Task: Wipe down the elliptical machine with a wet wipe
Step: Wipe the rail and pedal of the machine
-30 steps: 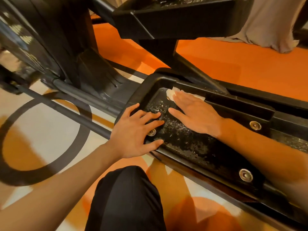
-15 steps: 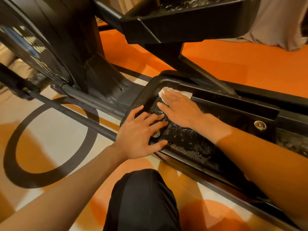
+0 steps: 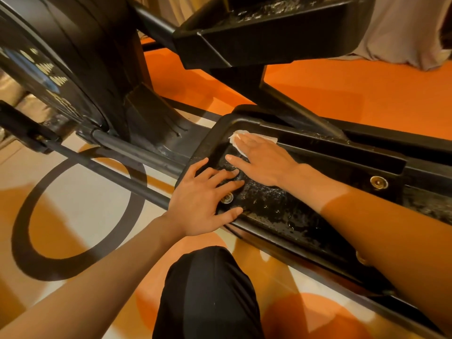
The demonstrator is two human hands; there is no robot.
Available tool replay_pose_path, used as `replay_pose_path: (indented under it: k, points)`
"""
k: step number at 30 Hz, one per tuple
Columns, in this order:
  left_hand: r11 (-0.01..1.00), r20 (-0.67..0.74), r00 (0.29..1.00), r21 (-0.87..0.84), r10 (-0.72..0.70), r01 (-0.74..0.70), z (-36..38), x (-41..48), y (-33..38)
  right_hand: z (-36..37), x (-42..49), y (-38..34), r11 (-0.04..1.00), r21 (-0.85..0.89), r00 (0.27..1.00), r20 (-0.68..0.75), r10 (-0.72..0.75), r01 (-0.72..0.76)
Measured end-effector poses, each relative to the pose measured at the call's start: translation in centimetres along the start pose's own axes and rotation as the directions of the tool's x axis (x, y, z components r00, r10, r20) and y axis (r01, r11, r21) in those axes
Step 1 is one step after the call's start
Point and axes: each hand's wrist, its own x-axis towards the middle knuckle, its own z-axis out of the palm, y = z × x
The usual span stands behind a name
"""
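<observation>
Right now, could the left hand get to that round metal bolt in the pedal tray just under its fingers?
Probably yes. The left hand lies flat on the pedal tray's near rim, and the bolt shows between its fingers, uncovered. The right hand, pressing the wipe, sits farther in and blocks nothing.

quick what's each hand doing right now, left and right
Left hand: open, flat, fingers spread on the foot pedal, holding nothing.
Right hand: open, flat, pressing the wet wipe into the pedal's front corner.
</observation>
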Motion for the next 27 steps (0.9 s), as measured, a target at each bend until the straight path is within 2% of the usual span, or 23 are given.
replay_pose_path:
  k: [6,18,23,27]
  points:
    - [1.000,0.001,1.000,-0.010,0.014,-0.014,0.0,-0.1,-0.3,-0.8,-5.6,3.2,0.999,-0.022,0.999,0.011,0.047,-0.046]
    - [1.000,0.020,1.000,0.012,0.021,-0.021,-0.2,-0.1,-0.6,-3.1,-19.4,9.8,0.958,-0.019,0.958,0.016,0.287,-0.286]
    - [1.000,0.039,0.999,0.008,0.018,-0.018,-0.2,0.0,-0.7,-2.7,-19.0,9.3,0.951,-0.025,0.951,0.011,0.308,-0.308]
    - [1.000,0.045,0.999,0.004,0.026,-0.026,-0.2,0.0,-0.8,-2.4,-14.9,7.6,0.968,0.139,0.977,0.003,0.211,-0.210]
